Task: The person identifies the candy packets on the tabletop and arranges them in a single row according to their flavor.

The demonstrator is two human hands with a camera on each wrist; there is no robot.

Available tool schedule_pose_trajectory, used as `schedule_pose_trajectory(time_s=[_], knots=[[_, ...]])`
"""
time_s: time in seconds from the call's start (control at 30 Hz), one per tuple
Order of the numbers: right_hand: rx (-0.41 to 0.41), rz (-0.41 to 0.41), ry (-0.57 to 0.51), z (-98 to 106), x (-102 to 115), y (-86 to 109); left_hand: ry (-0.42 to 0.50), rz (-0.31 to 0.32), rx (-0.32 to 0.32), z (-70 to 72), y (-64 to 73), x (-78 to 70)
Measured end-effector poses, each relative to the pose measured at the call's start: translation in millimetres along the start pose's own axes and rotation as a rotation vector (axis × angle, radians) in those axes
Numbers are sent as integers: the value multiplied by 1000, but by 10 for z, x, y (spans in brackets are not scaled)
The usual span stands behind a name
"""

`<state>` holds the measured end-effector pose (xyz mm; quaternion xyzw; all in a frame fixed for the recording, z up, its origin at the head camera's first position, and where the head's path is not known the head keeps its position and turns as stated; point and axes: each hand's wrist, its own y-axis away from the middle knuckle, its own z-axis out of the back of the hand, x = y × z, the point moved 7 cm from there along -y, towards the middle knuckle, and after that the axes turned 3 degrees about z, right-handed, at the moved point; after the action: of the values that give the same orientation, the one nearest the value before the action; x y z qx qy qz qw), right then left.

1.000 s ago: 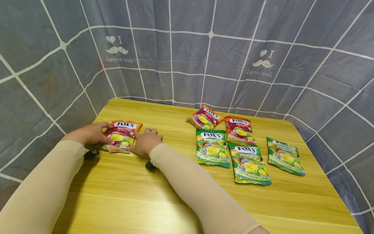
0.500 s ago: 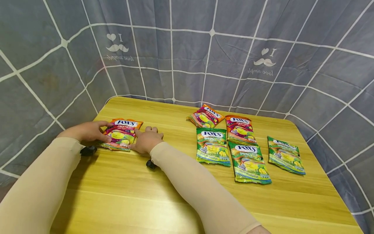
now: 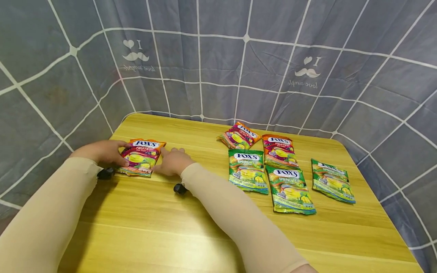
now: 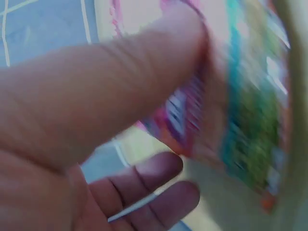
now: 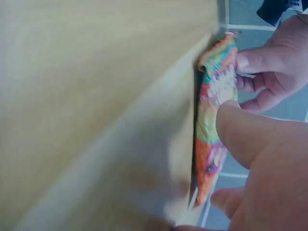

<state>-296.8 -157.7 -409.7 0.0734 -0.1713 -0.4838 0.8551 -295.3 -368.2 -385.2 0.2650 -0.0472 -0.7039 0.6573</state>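
An orange and purple FOX'S Fruits candy bag [image 3: 140, 156] lies face up on the left part of the table, between both hands. My left hand [image 3: 106, 151] is at its left edge; in the left wrist view the thumb rests over the candy bag [image 4: 255, 110], while two fingers extend loosely apart from it. My right hand [image 3: 175, 162] is beside the bag's right edge, fingers spread. In the right wrist view the candy bag [image 5: 210, 120] appears edge-on, the right thumb overlapping it in view; whether that thumb touches it is hard to tell.
To the right lie two more orange Fruits bags [image 3: 240, 136] at the back and three green Spring Tea bags [image 3: 291, 191] in front and beside them. A grey checked curtain [image 3: 218, 64] encloses the far and side edges of the wooden table [image 3: 153, 227].
My right hand has shifted slightly rightward, away from the candy bag's edge. The left hand adjusts a little at the left side; the bag stays in nearly the same place.
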Motion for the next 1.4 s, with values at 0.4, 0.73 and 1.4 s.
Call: schedule_pose_trajectory(time_s=[0.4,0.73,1.4], knots=[[-89,16,-53,226,-806,58,-140,-63,-187,90,-253,-681],[-122,-64,-8,277,-1361,213,-78,-139,-207,-103,-698,-1373],[-122,-120,-85,312,-1786,496,50,-277,-140,-446,-1384,-2359]])
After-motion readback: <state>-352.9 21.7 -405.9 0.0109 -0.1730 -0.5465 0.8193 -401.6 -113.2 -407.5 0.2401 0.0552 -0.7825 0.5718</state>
